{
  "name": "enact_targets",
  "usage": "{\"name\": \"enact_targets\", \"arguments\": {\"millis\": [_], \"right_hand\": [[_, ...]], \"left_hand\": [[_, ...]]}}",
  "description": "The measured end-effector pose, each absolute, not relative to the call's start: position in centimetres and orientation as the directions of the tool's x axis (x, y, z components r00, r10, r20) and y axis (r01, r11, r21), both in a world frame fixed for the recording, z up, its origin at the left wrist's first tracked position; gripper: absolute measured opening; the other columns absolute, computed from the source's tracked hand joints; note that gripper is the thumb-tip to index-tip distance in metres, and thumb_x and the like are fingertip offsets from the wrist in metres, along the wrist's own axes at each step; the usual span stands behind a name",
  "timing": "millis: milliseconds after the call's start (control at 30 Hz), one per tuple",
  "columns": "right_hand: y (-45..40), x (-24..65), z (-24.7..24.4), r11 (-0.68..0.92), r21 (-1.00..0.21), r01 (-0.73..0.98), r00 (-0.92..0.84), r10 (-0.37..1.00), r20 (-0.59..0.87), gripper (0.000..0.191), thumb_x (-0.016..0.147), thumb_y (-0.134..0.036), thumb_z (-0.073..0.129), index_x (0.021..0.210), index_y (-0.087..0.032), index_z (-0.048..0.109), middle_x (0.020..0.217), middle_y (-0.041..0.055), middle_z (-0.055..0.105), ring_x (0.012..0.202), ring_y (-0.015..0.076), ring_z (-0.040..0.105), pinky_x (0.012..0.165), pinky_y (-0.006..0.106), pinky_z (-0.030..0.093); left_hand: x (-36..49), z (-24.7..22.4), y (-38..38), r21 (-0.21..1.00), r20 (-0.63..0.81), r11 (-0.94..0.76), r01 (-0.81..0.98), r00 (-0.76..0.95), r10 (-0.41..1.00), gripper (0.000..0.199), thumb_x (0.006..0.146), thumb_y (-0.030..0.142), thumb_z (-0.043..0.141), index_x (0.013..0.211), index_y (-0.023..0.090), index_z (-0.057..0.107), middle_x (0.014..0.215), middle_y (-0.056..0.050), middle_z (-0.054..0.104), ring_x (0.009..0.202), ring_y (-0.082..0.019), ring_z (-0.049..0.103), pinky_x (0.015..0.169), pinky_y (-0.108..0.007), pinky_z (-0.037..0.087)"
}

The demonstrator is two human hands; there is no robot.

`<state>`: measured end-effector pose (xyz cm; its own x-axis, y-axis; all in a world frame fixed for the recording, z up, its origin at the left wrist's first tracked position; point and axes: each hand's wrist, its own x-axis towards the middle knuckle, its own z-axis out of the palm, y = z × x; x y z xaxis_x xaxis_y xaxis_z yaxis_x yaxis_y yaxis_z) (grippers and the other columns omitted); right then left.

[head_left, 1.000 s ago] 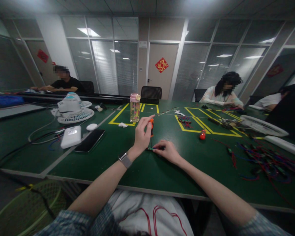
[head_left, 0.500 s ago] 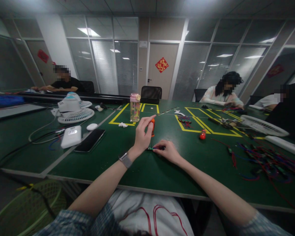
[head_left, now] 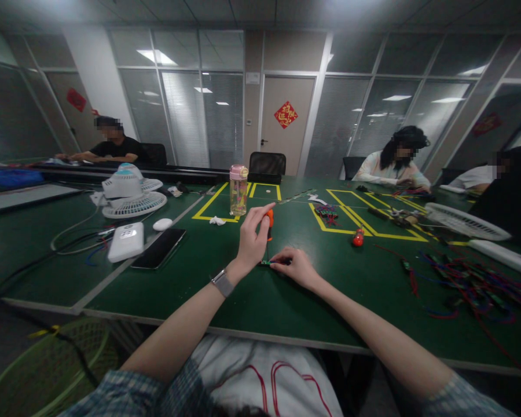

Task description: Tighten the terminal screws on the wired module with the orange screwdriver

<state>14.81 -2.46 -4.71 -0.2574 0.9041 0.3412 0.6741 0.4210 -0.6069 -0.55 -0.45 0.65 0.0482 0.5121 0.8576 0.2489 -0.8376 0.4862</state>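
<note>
My left hand [head_left: 253, 234] is closed around the orange handle of a screwdriver [head_left: 270, 225], which stands upright. Its thin shaft runs down to a small green circuit board [head_left: 265, 263] lying on the green table. From the right, my right hand [head_left: 296, 266] pinches thin red and blue wires [head_left: 282, 262] at the board's right end. The fingers partly hide the wires, and whether they also touch the board is too small to tell.
A bottle [head_left: 238, 191] stands behind my left hand. Leftward lie a phone [head_left: 160, 248], a white box [head_left: 125, 241] and a fan [head_left: 132, 191]. To the right are a red screwdriver [head_left: 358, 237] and a heap of wired boards [head_left: 473, 284]. Other people sit around the table.
The screwdriver's orange handle looks slightly turned in my left hand. Both hands and the circuit board keep their places.
</note>
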Motion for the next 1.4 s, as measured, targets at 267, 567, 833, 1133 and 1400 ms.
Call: {"name": "enact_targets", "arguments": {"millis": [267,567,833,1133,1400], "right_hand": [[-2.48,14.81,-4.68,0.422,-0.598,0.682,-0.257,0.903,0.343,0.012,0.072,-0.021,0.069,0.081,-0.017,0.075,0.073,0.0036,0.066,0.064,0.0129,0.057,0.061,0.023,0.043],[-2.44,14.89,-4.75,0.427,-0.601,0.676,-0.267,0.901,0.341,0.013,0.073,-0.022,0.069,0.082,-0.017,0.075,0.075,0.0044,0.066,0.066,0.0139,0.057,0.062,0.024,0.043],[-2.42,14.91,-4.87,0.431,-0.598,0.676,-0.270,0.899,0.344,0.013,0.073,-0.021,0.068,0.083,-0.016,0.076,0.074,0.0043,0.066,0.066,0.0136,0.057,0.062,0.024,0.042],[-2.47,14.81,-4.65,0.424,-0.603,0.676,-0.263,0.903,0.340,0.013,0.072,-0.021,0.069,0.082,-0.017,0.076,0.073,0.0036,0.065,0.064,0.0129,0.056,0.061,0.023,0.042],[-2.49,14.84,-4.69,0.416,-0.615,0.669,-0.258,0.907,0.333,0.012,0.072,-0.021,0.069,0.082,-0.017,0.076,0.072,0.0033,0.065,0.064,0.0128,0.057,0.062,0.023,0.043]], "left_hand": [[-0.42,0.68,-0.41,0.453,0.879,-0.847,0.278,0.018,0.476,0.022,0.088,0.023,0.054,0.109,0.022,0.061,0.097,-0.004,0.058,0.087,-0.014,0.055,0.080,-0.028,0.047],[-0.45,0.71,-0.47,0.472,0.864,-0.851,0.229,0.074,0.499,0.030,0.095,0.021,0.036,0.118,0.022,0.056,0.115,-0.007,0.059,0.109,-0.017,0.054,0.095,-0.035,0.043],[-0.46,0.68,-0.45,0.458,0.871,-0.830,0.318,0.027,0.491,0.022,0.087,0.024,0.055,0.108,0.022,0.062,0.095,-0.004,0.056,0.086,-0.014,0.055,0.080,-0.029,0.046],[-0.47,0.78,-0.44,0.470,0.868,-0.850,0.237,0.050,0.494,0.029,0.095,0.021,0.037,0.117,0.021,0.056,0.112,-0.007,0.060,0.104,-0.017,0.056,0.092,-0.034,0.044],[-0.57,0.85,-0.67,0.463,0.870,-0.823,0.330,0.009,0.494,0.021,0.087,0.026,0.055,0.107,0.022,0.062,0.094,-0.004,0.053,0.087,-0.015,0.054,0.082,-0.029,0.046]]}}
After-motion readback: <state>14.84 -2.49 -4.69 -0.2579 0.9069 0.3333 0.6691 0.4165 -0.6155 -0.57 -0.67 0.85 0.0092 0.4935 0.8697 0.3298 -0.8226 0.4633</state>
